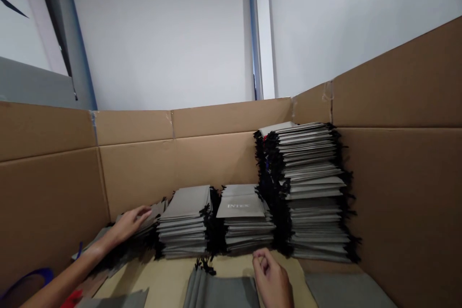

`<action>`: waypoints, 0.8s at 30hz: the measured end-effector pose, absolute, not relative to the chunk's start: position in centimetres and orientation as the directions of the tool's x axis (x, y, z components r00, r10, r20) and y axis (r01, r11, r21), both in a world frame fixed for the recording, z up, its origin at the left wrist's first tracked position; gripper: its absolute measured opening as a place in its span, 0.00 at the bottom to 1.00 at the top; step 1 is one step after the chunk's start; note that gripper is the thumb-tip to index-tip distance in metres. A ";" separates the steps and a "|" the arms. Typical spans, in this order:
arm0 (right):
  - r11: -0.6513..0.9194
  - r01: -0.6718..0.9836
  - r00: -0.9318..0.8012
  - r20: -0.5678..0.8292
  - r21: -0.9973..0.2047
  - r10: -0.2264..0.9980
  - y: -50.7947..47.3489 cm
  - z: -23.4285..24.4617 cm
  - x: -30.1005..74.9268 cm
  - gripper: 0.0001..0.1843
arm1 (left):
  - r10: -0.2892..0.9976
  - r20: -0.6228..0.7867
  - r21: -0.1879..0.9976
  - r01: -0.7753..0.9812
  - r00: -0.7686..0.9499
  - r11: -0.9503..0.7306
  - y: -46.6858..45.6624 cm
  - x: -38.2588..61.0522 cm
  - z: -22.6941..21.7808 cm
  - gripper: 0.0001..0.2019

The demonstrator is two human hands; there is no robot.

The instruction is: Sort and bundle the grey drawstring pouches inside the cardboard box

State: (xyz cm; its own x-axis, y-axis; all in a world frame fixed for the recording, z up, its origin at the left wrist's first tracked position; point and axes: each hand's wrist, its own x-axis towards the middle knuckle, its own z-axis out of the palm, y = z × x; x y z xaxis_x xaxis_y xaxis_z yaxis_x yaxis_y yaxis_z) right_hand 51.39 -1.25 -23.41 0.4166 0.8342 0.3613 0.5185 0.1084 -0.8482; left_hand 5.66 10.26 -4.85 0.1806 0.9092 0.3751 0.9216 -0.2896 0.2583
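Note:
My left hand [129, 224] lies flat with fingers stretched out on a low, slumped pile of grey bags [119, 238] at the left. My right hand [271, 279] is curled loosely, thumb against the fingers, over the near edge of a flat grey bag [220, 291] lying on the cardboard floor; nothing shows inside it. Behind stand two short stacks of grey bags with black cords, one plain-topped [186, 224], one printed INTEX [245, 219]. A tall stack [312, 192] rises at the right.
Cardboard walls [404, 163] enclose the space on the left, back and right. More grey bags lie at the near right [346, 291] and near left [119, 298]. A blue item [25, 281] and something red [72, 297] sit at the lower left.

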 end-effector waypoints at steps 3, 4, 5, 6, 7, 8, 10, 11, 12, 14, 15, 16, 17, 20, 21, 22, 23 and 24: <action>0.129 0.511 0.404 0.371 -0.850 0.836 -1.1 -23.7 51.5 0.21 | 0.928 0.317 0.216 0.938 0.194 -0.270 9.7 2.9 -7.0 0.35; 0.143 0.506 0.400 0.378 -0.851 0.835 -1.1 -23.8 51.5 0.21 | 0.931 0.305 0.206 0.941 0.200 -0.269 9.6 2.4 -7.7 0.34; 0.156 0.496 0.403 0.386 -0.854 0.830 -1.1 -23.9 51.5 0.21 | 0.933 0.295 0.198 0.942 0.204 -0.269 9.5 2.1 -8.2 0.33; 0.165 0.484 0.417 0.392 -0.859 0.820 -1.1 -23.9 51.5 0.21 | 0.935 0.289 0.194 0.944 0.207 -0.269 9.5 2.0 -8.7 0.32; 0.172 0.469 0.442 0.399 -0.866 0.803 -1.1 -24.0 51.5 0.21 | 0.936 0.284 0.191 0.944 0.209 -0.269 9.6 1.9 -9.0 0.32; 0.176 0.455 0.471 0.404 -0.873 0.784 -1.1 -24.0 51.5 0.22 | 0.936 0.280 0.190 0.943 0.215 -0.273 9.7 1.9 -9.2 0.32; 0.181 0.433 0.507 0.404 -0.883 0.761 -1.0 -24.1 51.6 0.23 | 0.935 0.269 0.194 0.937 0.233 -0.289 9.9 1.9 -9.4 0.33; 0.182 0.426 0.505 0.399 -0.886 0.765 -1.0 -24.1 51.7 0.23 | 0.934 0.263 0.199 0.934 0.241 -0.297 10.0 1.9 -9.4 0.33; 0.183 0.422 0.491 0.394 -0.888 0.777 -1.0 -24.2 51.8 0.24 | 0.935 0.257 0.205 0.931 0.246 -0.301 10.0 1.9 -9.4 0.33; 0.190 0.418 0.473 0.391 -0.888 0.790 -1.0 -24.3 52.0 0.24 | 0.937 0.249 0.218 0.929 0.244 -0.299 10.0 1.8 -9.2 0.32; 0.192 0.416 0.476 0.393 -0.889 0.787 -1.0 -24.4 52.0 0.24 | 0.940 0.245 0.222 0.930 0.239 -0.294 9.9 1.8 -9.1 0.32; 0.192 0.415 0.487 0.395 -0.889 0.779 -1.0 -24.5 52.0 0.24 | 0.941 0.244 0.224 0.931 0.233 -0.288 9.9 1.7 -9.0 0.31; 0.189 0.415 0.502 0.397 -0.890 0.768 -1.0 -24.6 51.9 0.24 | 0.943 0.244 0.224 0.933 0.227 -0.282 9.8 1.7 -8.9 0.30; 0.170 0.417 0.536 0.393 -0.893 0.747 -1.0 -24.9 51.8 0.24 | 0.949 0.247 0.206 0.946 0.197 -0.250 9.6 1.8 -8.8 0.28; 0.164 0.418 0.544 0.391 -0.893 0.743 -1.0 -24.9 51.7 0.25 | 0.951 0.250 0.194 0.953 0.183 -0.234 9.6 2.0 -8.9 0.28; 0.160 0.420 0.548 0.390 -0.893 0.740 -0.9 -25.0 51.7 0.25 | 0.954 0.251 0.179 0.960 0.166 -0.214 9.6 2.1 -9.0 0.28; 0.159 0.421 0.549 0.390 -0.893 0.739 -0.8 -25.1 51.7 0.25 | 0.956 0.253 0.162 0.968 0.146 -0.190 9.6 2.4 -9.3 0.28; 0.157 0.422 0.551 0.390 -0.893 0.737 -0.8 -25.2 51.7 0.24 | 0.958 0.258 0.144 0.976 0.123 -0.164 9.7 2.7 -9.6 0.28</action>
